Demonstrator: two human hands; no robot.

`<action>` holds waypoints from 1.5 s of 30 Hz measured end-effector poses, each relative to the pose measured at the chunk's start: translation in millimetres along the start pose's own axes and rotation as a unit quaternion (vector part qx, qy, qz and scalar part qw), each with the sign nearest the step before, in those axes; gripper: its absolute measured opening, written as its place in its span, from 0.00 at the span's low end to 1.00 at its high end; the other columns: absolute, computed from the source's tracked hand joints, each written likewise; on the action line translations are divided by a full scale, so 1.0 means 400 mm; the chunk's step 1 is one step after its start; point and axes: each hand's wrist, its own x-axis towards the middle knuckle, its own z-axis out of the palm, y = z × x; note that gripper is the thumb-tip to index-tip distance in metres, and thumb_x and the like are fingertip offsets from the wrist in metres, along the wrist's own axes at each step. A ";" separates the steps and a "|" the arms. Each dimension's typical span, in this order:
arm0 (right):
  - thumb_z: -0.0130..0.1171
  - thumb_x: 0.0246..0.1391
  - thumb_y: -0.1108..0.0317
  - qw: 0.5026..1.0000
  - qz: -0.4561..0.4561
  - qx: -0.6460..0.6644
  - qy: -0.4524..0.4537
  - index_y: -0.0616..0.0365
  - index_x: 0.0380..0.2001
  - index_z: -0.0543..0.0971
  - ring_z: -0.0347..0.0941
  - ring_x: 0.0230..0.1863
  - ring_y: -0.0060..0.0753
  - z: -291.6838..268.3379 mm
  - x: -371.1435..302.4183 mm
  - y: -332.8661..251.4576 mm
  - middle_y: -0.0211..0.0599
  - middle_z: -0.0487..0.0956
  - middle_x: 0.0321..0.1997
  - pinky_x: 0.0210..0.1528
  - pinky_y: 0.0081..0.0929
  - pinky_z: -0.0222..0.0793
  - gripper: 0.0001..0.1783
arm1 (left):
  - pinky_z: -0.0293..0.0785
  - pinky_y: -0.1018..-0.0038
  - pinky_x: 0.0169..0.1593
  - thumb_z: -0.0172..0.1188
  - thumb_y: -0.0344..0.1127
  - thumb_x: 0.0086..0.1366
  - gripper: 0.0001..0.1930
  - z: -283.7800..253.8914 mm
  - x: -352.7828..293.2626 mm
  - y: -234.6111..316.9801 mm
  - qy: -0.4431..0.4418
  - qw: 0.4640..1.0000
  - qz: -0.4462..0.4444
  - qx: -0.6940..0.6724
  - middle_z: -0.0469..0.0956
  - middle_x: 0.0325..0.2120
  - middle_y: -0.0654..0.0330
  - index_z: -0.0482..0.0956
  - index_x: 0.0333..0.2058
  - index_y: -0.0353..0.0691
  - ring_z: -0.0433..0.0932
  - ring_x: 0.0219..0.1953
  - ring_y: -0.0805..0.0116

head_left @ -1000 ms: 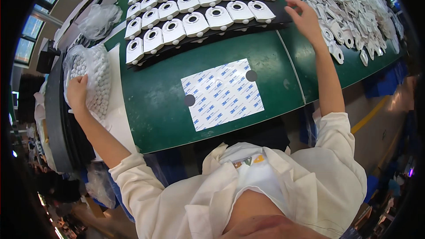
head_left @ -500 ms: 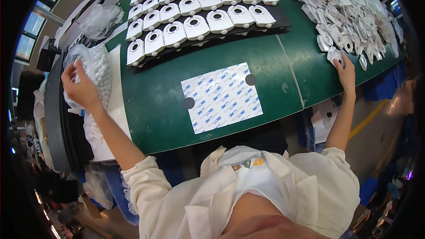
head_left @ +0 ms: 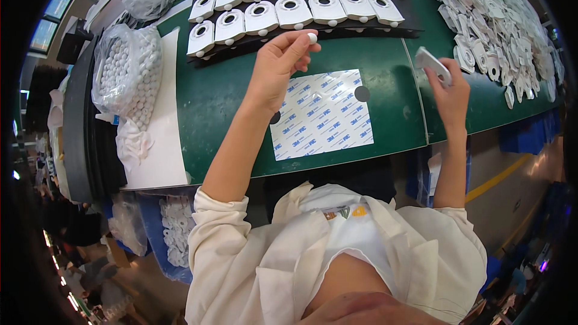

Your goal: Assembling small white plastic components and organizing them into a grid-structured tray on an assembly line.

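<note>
Pinched in the fingertips of my left hand (head_left: 282,63) is a small white ball (head_left: 312,38), held above the green table near the front row of white parts. My right hand (head_left: 448,87) grips a flat white plastic part (head_left: 431,65) with a round hole, raised over the table on the right. Between and below the hands lies a square sheet (head_left: 325,117) with a printed blue pattern and a dark round spot at either side. Rows of similar white plastic parts (head_left: 291,13) stand on a black board (head_left: 259,41), with white balls at their front edges.
A clear bag of white balls (head_left: 129,69) sits at the left on a white board (head_left: 171,144). A big heap of loose white parts (head_left: 481,30) covers the far right of the green table (head_left: 241,96). Blue bins (head_left: 524,138) stand below the table edge.
My left hand has moved right from the bag of balls, bringing a white ball. My right hand has lifted a white plastic part from the heap and come slightly left.
</note>
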 end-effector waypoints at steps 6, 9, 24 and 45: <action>0.63 0.43 0.66 0.957 -0.165 -0.223 -0.089 0.62 0.38 0.75 0.70 0.37 0.44 0.066 -0.030 -0.108 0.38 0.73 0.36 0.39 0.31 0.65 0.18 | 0.67 0.84 0.34 0.57 0.36 0.60 0.14 0.010 -0.001 -0.010 -0.009 0.998 -0.012 -0.058 0.76 0.31 0.62 0.76 0.44 0.38 0.68 0.27 0.83; 0.63 0.42 0.67 0.949 -0.170 -0.232 -0.129 0.61 0.42 0.74 0.69 0.41 0.43 0.057 -0.016 -0.130 0.38 0.72 0.39 0.41 0.31 0.65 0.21 | 0.68 0.84 0.34 0.57 0.34 0.59 0.15 0.004 -0.005 -0.009 -0.018 0.995 -0.016 -0.092 0.76 0.32 0.61 0.75 0.44 0.38 0.69 0.27 0.83; 0.57 0.44 0.77 0.913 -0.254 -0.197 -0.251 0.61 0.35 0.74 0.68 0.32 0.36 0.022 0.035 -0.188 0.36 0.72 0.29 0.37 0.27 0.66 0.11 | 0.69 0.84 0.32 0.60 0.30 0.54 0.11 -0.012 0.004 -0.016 -0.022 0.992 -0.029 -0.123 0.76 0.34 0.59 0.72 0.37 0.39 0.70 0.27 0.81; 0.52 0.53 0.74 0.935 -0.073 0.195 -0.286 0.61 0.38 0.69 0.69 0.32 0.18 0.263 -0.110 -0.161 0.32 0.74 0.31 0.36 0.16 0.65 0.08 | 0.67 0.85 0.30 0.59 0.38 0.59 0.13 -0.011 0.009 -0.019 -0.010 0.994 -0.025 -0.106 0.77 0.31 0.63 0.77 0.40 0.39 0.68 0.25 0.83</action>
